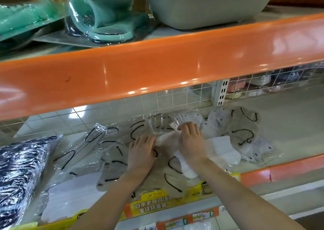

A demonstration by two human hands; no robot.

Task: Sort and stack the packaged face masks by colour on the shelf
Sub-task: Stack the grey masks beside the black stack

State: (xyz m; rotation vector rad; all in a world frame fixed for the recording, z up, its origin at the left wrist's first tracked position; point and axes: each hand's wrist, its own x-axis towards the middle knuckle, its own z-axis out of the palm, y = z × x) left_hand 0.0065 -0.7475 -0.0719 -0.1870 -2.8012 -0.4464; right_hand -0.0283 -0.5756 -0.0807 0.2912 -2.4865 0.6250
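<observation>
Orange shelf lip (157,72) overhangs mask packs (108,152); striped pkg (21,168) at left.

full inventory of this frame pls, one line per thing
beige mask packs: several, beige with black ear loops, clear wrap, lower shelf centre and left
white mask packs: a few, white, lower shelf right of the hands
dotted mask packs: several, white with dark dots, back right of lower shelf
dark patterned pack: one, navy and white, far left
shelf edge: one, orange, across the middle
teal packaged items: several, teal, upper shelf left
tub: one, grey, upper shelf right
yellow label strip: one, yellow and orange, lower shelf front
left hand: flat on beige packs
right hand: fingers curled on a clear-wrapped pack
</observation>
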